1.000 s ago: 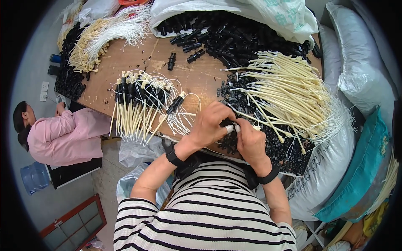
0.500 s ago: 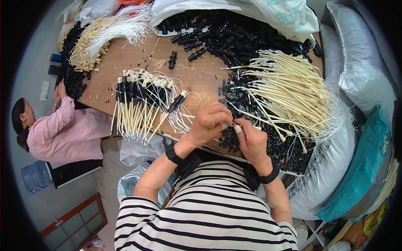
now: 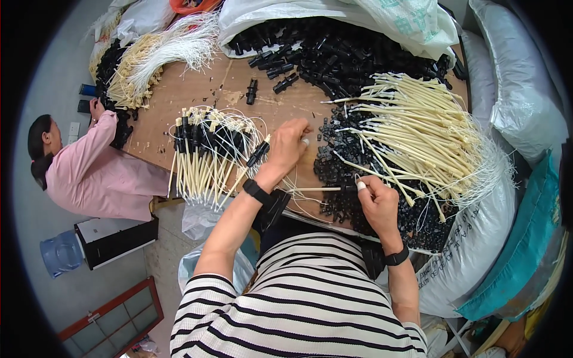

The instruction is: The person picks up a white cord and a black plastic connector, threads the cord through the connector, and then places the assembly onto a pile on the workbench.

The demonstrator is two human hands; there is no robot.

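My right hand is closed in a pinch, with a small white loop, apparently thin string, at its fingertips. Left of these fingers a cream stick with a dark end lies level over the table's near edge. My left hand is raised over the bare wood, fingers bent and thumb apart, with nothing visible in it. Beside it is a bundle of cream sticks fitted with black tubular pieces and white strings. A heap of small black parts spreads beyond my right hand.
Loose cream sticks with white strings are piled at the right. Black tubular fittings spill from a white sack at the back. Full sacks line the right side. A person in pink works at the table's left end.
My hands, together before, have parted: the left moved up and slightly left, the right moved right and down. A level cream stick now shows between them. The person in pink reaches farther forward.
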